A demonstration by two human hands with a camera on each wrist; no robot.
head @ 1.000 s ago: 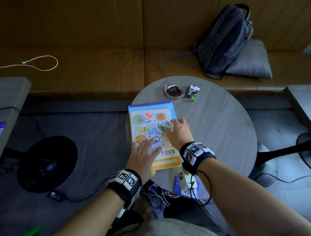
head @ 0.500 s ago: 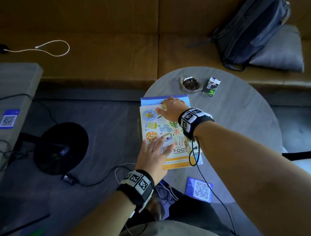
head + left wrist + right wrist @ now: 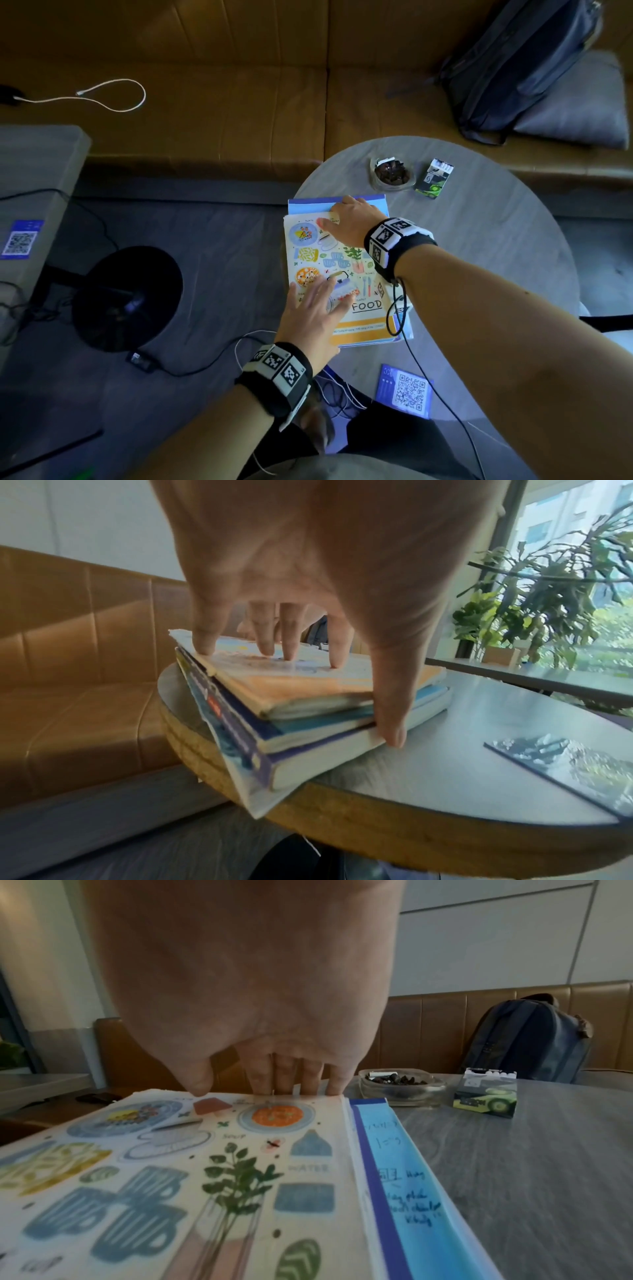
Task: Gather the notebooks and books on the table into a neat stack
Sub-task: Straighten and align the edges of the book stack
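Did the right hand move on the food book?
Yes. The right hand slid from the middle of the food book up to its far edge, toward the ashtray.

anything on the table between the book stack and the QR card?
Nothing: bare grey table separates the book stack from the QR card. The head view shows it; only the right wrist's cable hangs above.

Bare forearms, black wristbands (image 3: 275, 375) with white square-code tiles, thin black cable (image 3: 397, 310) dangling from right band
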